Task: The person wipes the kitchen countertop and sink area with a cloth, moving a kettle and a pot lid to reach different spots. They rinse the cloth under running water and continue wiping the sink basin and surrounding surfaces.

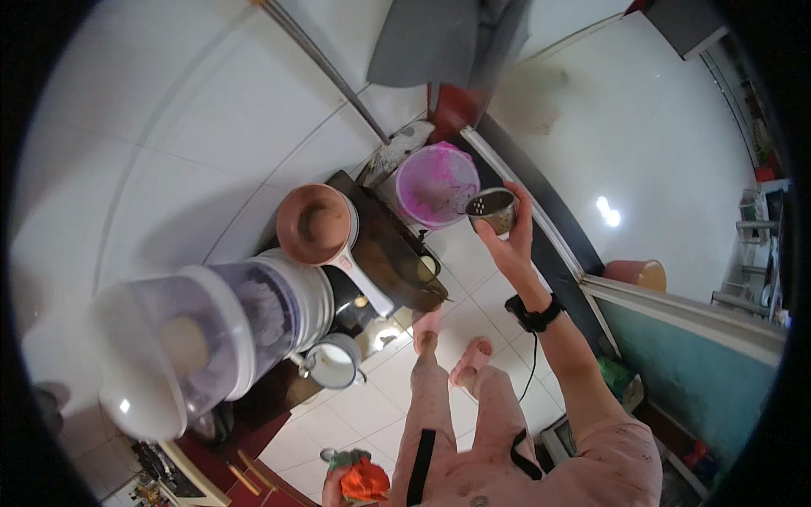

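Observation:
My right hand (514,244) reaches out ahead and is closed around a perforated stainless steel cup (497,211), tilted with its mouth partly towards me. The cup is beside the near rim of a pink-stained bucket (436,184) on the floor. Low at the bottom edge, my left hand (334,488) holds an orange and green bundle (364,476), which looks like cloth or plastic. A small round grey thing (327,454) shows at its upper end; what it is I cannot tell.
A water dispenser (241,317) stands left on a dark stand, beside a brown saucepan (317,222) with its white handle jutting out and a white mug (334,360). A sliding door frame (538,209) runs along the right. A cable (533,367) hangs from my right wrist.

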`<state>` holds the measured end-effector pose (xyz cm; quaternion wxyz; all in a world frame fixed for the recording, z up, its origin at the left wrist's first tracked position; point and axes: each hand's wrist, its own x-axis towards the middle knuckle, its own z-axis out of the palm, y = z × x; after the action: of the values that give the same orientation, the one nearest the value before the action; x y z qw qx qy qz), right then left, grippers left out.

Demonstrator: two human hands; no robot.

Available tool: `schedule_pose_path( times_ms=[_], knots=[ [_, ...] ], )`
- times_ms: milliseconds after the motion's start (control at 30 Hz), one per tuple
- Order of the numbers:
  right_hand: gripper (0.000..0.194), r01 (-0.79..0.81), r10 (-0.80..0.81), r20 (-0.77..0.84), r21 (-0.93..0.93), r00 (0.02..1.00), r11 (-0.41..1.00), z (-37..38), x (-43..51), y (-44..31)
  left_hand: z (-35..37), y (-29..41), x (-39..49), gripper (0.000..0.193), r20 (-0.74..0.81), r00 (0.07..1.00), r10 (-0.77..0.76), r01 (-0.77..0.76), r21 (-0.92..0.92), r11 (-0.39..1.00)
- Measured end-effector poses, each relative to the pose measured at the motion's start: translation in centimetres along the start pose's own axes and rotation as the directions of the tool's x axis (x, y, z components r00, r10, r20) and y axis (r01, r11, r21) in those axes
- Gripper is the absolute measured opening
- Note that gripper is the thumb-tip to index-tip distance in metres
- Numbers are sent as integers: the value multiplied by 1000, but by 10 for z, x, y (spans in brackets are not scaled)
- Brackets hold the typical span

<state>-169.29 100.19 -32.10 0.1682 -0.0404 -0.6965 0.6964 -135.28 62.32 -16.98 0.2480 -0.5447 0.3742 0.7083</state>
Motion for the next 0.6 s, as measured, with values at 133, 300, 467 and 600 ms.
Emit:
schedule_pose_path(
  times_ms=[133,300,467,600],
  knots=[
    [68,-72,315,132,-826,940,560,47,68,199,53,2,59,41,-99,994,-53,54,15,998],
    [72,-49,229,84,-852,970,522,57,75,309,81,29,103,40,-164,983,-84,94,56,994],
    [72,-278,640,-23,-912,768,301,70,67,323,98,45,109,40,-169,979,-114,124,52,991],
    [73,-93,298,58,-878,953,469,67,62,307,104,49,99,40,-138,985,-105,114,60,992]
  ],
)
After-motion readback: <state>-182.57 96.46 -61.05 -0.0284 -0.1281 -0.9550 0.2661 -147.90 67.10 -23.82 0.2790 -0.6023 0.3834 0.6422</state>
